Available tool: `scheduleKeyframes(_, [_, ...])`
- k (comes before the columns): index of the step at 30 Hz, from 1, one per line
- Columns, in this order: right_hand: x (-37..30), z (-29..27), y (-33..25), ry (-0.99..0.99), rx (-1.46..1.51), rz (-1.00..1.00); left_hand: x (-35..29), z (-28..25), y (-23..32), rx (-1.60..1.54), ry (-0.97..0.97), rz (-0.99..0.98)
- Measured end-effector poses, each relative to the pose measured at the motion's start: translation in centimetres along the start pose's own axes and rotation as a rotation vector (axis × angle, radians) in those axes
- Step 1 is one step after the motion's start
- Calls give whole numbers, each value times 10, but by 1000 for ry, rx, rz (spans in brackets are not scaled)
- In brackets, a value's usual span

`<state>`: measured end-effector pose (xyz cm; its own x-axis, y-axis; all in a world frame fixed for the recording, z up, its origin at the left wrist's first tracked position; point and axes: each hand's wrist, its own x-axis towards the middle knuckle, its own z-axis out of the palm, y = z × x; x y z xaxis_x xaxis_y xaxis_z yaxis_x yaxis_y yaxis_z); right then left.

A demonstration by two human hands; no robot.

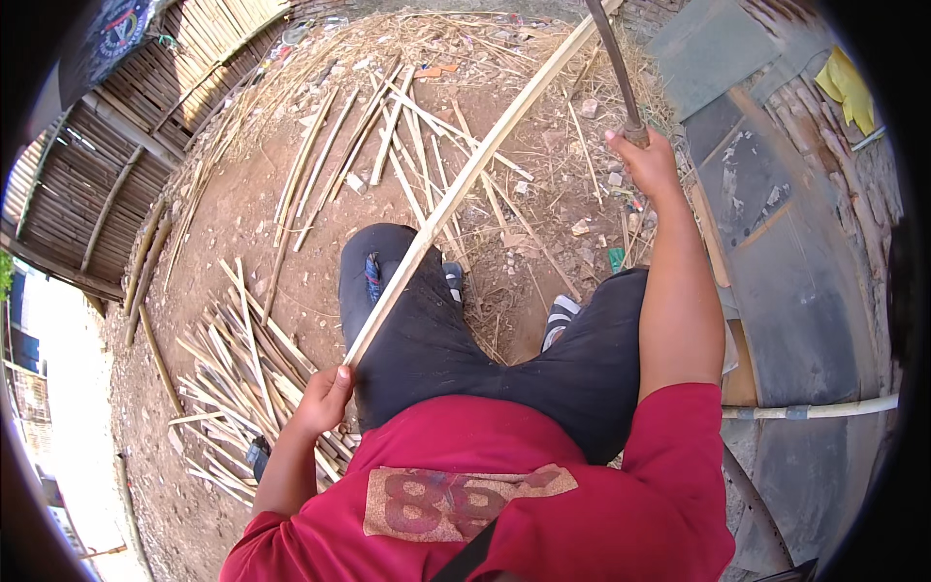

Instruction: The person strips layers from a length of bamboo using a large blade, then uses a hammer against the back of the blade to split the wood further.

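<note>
My left hand (328, 396) grips the near end of a long pale split bamboo strip (454, 199), beside my left knee. The strip slants over that thigh, up and away to the right, toward the top edge of the view. Closed round a machete's handle, my right hand (648, 163) is held out ahead of my right knee. The machete's long dark blade (616, 63) points away from me, its upper part close to the far part of the strip. I cannot tell whether blade and strip touch. The blade's tip is cut off by the frame.
A heap of bamboo strips (228, 364) lies to my left. More strips (388, 145) are scattered on the dirt ahead, with straw and rubble beyond. A bamboo slat wall (73, 179) stands at left. Dark flat sheets (790, 281) and a white pipe (824, 410) are at right.
</note>
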<state>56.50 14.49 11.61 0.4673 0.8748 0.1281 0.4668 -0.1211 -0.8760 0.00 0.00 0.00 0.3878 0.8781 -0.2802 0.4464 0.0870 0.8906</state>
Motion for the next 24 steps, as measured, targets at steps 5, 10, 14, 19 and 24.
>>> scheduleKeyframes(5, [-5, 22, -13, -90, 464, -69, 53, 2, 47, -170, -120, 74])
scheduleKeyframes(10, [-26, 40, -39, -147, 659, -136, 91, 33, 94, -225, -217, 132])
scheduleKeyframes(14, [-38, 43, -55, -122, 791, -158, 117, 68, 120, -285, -283, 154])
scheduleKeyframes(19, [-40, 30, -56, -74, 997, -131, 146, 104, 141, -336, -329, 191])
scheduleKeyframes(24, [-37, 17, -48, -12, 1080, -95, 162, 127, 149, -379, -323, 171])
